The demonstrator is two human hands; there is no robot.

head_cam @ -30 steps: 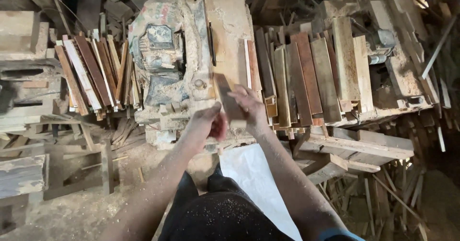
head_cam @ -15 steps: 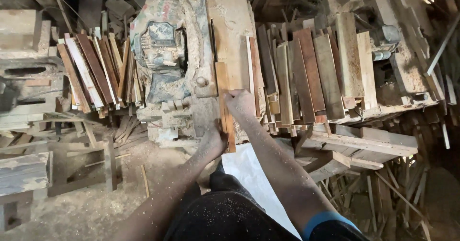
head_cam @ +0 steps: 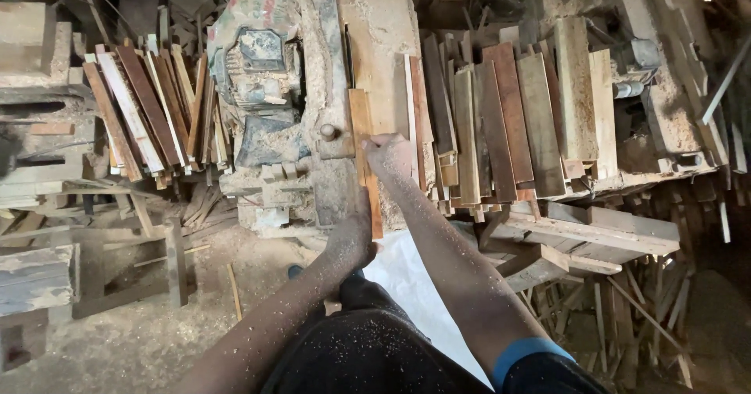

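Pressing down on a narrow wooden strip (head_cam: 361, 147), the right hand (head_cam: 389, 153) lies half-curled over its right edge on the dusty machine table (head_cam: 379, 30). The left hand (head_cam: 350, 240) seems closed around the strip's near end, though its fingers are hidden. Stacked slats (head_cam: 501, 120) lie right.
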